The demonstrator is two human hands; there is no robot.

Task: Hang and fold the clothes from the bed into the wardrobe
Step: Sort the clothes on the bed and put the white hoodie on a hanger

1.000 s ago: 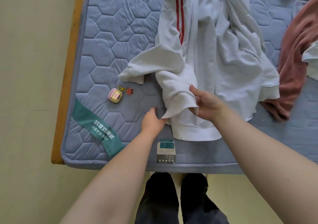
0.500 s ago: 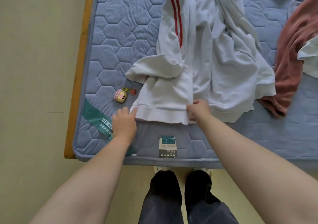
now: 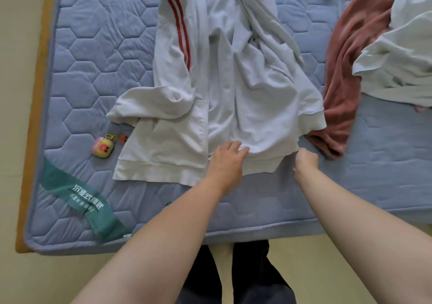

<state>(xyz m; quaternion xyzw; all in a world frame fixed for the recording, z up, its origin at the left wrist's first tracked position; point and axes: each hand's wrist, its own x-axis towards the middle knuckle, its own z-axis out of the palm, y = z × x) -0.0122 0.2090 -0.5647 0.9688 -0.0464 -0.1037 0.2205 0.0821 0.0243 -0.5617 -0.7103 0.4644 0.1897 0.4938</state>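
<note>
Since the jacket (image 3: 233, 93) is lying spread front-up on the bed (image 3: 93, 46), right in the middle of the frame, I'd say we're at the flatten-it-out step before any real folding. The left hand (image 3: 228, 161) rests on the bottom hem by the zip, fingers laid fairly straight on the fabric and not gripping. The right hand (image 3: 305, 163) is curled at the hem's right end and looks like it's pinching the edge, though the fingertips are tucked out of sight. The left half sits pretty smooth, with its striped sleeve bent out toward the left, but the right half is all rumpled. So the next move probably needs a tug along that hem to pull the wrinkles out, then the sleeves come in. Careful though: the pink cloth (image 3: 346, 70) touches the jacket's right side and could drag along. The little toy (image 3: 102, 147) sits just beside the left corner. No wardrobe in view.
</note>
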